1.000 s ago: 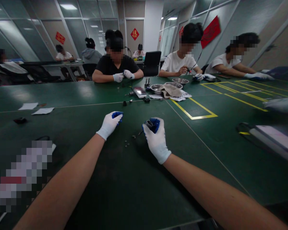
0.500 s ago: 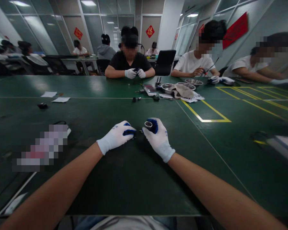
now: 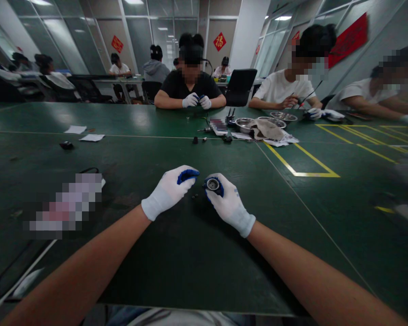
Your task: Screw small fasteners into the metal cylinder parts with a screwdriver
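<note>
My right hand [image 3: 226,194], in a white glove with a blue palm, is closed around a round dark part with a metal rim [image 3: 212,184]. Its open end faces up and shows a dark inside. Just left of it, my left hand [image 3: 173,185], gloved the same way, is held with thumb and fingertips drawn together; whatever may be between them is too small to make out. Small metal pieces [image 3: 195,196] lie on the green table [image 3: 177,262] below and between my hands.
A blurred-out flat object with a cable [image 3: 68,203] lies to the left, near white papers [image 3: 91,137] and a small black part [image 3: 66,145]. Ahead are metal bowls [image 3: 245,124], a grey cloth [image 3: 267,130] and small dark parts [image 3: 227,139]. Co-workers sit across the table.
My left hand has lifted off the table beside the small metal pieces. My right hand has tilted the round part so its inside shows more. The view has shifted slightly.
</note>
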Motion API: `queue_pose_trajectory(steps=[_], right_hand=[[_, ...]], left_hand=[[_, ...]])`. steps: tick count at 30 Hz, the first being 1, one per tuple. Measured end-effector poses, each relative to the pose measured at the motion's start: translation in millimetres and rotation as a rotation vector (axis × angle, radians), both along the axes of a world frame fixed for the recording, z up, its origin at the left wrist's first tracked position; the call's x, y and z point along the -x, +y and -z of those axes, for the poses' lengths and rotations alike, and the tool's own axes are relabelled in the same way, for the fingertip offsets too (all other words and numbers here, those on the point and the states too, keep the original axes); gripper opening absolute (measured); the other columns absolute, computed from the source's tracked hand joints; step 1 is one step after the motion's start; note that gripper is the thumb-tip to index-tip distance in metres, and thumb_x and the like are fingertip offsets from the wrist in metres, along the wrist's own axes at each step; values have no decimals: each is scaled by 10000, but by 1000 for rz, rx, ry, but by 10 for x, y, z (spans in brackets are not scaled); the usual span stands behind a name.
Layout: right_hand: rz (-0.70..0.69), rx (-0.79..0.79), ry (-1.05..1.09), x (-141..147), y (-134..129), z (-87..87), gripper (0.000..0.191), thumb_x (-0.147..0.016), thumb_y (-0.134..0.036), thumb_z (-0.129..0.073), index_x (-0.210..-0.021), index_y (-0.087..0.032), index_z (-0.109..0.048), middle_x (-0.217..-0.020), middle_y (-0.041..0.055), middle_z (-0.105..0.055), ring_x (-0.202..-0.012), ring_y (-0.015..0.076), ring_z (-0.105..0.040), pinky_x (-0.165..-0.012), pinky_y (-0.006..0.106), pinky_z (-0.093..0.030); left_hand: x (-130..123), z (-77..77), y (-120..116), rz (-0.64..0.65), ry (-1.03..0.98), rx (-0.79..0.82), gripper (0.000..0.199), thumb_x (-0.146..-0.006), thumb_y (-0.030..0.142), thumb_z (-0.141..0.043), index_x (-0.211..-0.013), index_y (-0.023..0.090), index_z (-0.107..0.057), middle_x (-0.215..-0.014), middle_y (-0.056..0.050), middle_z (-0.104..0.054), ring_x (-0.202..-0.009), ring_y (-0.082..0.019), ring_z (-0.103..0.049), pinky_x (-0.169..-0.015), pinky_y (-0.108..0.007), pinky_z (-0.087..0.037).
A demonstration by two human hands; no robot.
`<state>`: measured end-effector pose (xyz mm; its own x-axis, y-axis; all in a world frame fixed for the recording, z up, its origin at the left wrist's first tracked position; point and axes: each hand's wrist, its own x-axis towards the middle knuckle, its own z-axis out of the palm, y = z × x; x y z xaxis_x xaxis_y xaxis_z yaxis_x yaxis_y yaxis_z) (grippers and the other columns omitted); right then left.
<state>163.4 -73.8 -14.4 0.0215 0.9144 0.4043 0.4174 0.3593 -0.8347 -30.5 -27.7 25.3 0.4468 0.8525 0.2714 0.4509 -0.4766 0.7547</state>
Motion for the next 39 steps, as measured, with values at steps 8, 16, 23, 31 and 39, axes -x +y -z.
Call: queue_pose_trajectory(steps=[8, 16, 23, 31, 39], right_hand=[[-191, -48, 38, -9, -40, -8, 123, -863, -265, -564, -984, -242, -554, -874, 15, -646, -773, 198, -602, -718, 343, -503], [-248, -66, 14, 10, -72, -39, 158, -850, -207, -536, -1004, -239, -520, -884, 22, -615, -790, 206, -594, -743, 364, -508], [-283, -49, -36, 28, -61, -26, 131, -866, -231, -552, -991, -249, -518, -884, 20, -617, -793, 208, -591, -757, 373, -516], [-304, -81, -49, 49, -24, 22, 73, -882, -248, -547, -934, -257, -496, -867, 15, -599, -756, 197, -554, -728, 364, -508], [-297, -75, -105, 54, -35, -2, 60, -890, -234, -533, -925, -253, -488, -866, 23, -602, -761, 201, -565, -721, 364, -497]], left_hand=[[-57, -135, -156, 70, -101, 76, 258, -907, 228, -695, -1158, 198, -748, -1130, -64, -785, -1070, -250, -736, -1015, -444, -600], [-72, -142, -232, 120, 63, -158, 129, -929, 263, -708, -1008, 216, -799, -1080, -52, -659, -990, -208, -685, -920, -386, -607], [-95, -220, -241, 150, 229, -133, 140, -917, 265, -705, -990, 249, -825, -1062, -41, -658, -935, -204, -663, -884, -367, -601], [-153, -297, -300, 134, 409, -203, 243, -978, 298, -613, -858, 201, -801, -1014, -68, -655, -911, -220, -647, -834, -373, -581], [-177, -230, -319, 88, 350, -136, 200, -958, 270, -632, -851, 199, -785, -1001, -61, -671, -896, -216, -674, -823, -360, -600]])
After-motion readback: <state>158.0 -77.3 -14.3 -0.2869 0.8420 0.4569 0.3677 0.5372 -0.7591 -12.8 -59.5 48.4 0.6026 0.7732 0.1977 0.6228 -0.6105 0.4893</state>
